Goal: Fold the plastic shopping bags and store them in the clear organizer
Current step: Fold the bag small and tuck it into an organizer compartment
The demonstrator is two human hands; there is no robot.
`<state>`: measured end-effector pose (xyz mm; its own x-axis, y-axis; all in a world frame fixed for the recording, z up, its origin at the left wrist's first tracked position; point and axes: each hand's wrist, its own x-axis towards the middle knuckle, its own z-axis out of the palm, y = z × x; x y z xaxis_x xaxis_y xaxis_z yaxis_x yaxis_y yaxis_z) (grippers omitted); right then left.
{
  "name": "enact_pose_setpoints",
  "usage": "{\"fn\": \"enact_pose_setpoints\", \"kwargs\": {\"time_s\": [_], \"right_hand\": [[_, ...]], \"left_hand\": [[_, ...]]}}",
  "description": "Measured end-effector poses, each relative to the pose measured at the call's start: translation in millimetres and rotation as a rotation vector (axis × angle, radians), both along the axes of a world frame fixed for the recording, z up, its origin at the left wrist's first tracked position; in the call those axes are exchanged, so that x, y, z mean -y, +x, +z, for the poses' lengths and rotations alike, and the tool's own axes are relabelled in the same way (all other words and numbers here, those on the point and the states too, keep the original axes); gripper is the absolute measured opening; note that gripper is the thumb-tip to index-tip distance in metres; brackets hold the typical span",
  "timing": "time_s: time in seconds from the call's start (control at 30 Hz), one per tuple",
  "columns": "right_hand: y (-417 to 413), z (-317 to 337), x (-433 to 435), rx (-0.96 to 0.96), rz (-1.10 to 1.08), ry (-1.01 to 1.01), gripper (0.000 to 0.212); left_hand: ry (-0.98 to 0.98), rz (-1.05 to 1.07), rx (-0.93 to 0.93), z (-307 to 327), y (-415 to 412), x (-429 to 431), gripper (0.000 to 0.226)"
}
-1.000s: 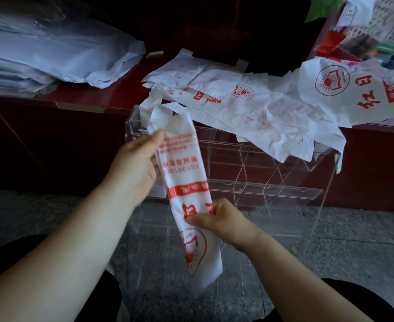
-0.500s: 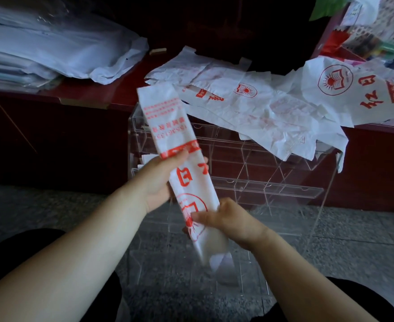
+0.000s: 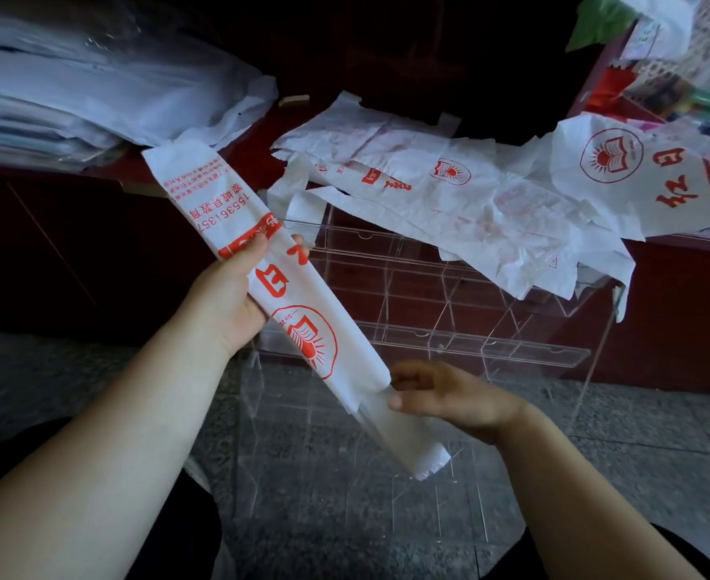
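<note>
slippage is the main risk: the long white plastic bag strip with red print (image 3: 298,324) is held slantwise in the air in front of the clear acrylic organizer (image 3: 428,295). the left hand (image 3: 227,303) grips its middle, thumb across the front, and the right hand (image 3: 457,399) pinches it near the lower end. if either grip loosens, the thin, slick film could spring open and undo the fold.

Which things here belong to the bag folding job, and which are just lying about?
Job: folded bag, gripped by left hand and pinched by right hand; loose printed bags; clear organizer.
Lying about: stack of white sheets; green scrap; colourful clutter at top right.
</note>
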<state>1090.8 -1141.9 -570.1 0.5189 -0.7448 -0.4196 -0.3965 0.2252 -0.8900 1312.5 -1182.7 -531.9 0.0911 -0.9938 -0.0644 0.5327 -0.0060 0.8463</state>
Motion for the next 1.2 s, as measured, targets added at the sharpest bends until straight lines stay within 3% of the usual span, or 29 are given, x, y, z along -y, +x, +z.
{"fn": "enact_pose_setpoints", "kwargs": {"time_s": [0.07, 0.13, 0.23, 0.3, 0.47, 0.67, 0.9, 1.1, 1.2], "right_hand": [[-1, 3, 0, 0.107, -0.061, -0.005, 0.063], [5, 7, -2, 0.183, -0.111, -0.041, 0.047], [22, 5, -7, 0.071, -0.138, -0.115, 0.023], [28, 2, -9, -0.06, -0.162, -0.135, 0.02], [33, 0, -7, -0.032, -0.327, -0.115, 0.013], [32, 4, -2, 0.148, -0.548, -0.117, 0.011], [27, -2, -8, 0.268, -0.411, -0.001, 0.016], [24, -16, -23, 0.189, -0.213, 0.065, 0.026], [23, -16, -30, 0.141, -0.195, 0.059, 0.024]], "left_hand": [[0.004, -0.003, 0.034, -1, -2, -1, 0.014], [0.021, -0.045, 0.07, -3, -9, -4, 0.015], [0.053, -0.152, 0.06, -7, -23, -12, 0.016], [0.062, -0.194, 0.062, -8, -28, -15, 0.015], [0.116, -0.238, 0.066, -15, -31, -12, 0.014], [0.123, -0.364, 0.438, -40, -49, -29, 0.017], [0.152, -0.211, 0.518, -37, -46, -22, 0.013], [0.221, -0.106, 0.407, -33, -43, -14, 0.025], [0.279, -0.172, 0.371, -33, -41, -12, 0.012]]}}
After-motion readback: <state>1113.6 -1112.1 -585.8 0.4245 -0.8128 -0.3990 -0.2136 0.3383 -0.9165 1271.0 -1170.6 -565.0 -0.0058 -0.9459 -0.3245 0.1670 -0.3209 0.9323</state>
